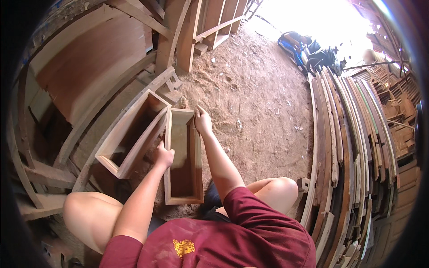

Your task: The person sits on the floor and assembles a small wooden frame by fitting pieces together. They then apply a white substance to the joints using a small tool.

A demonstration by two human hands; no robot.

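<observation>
On the dirt floor, both hands' fingers [202, 117] curled, gripping narrow wooden box [183, 156] sides.

Blown-out daylight glare top right; edges fisheye-bent.

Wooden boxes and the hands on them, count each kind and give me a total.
Open wooden boxes: 2, the near box and the left box
Hands on the near box: 2, left hand and right hand
Total: 4
</observation>
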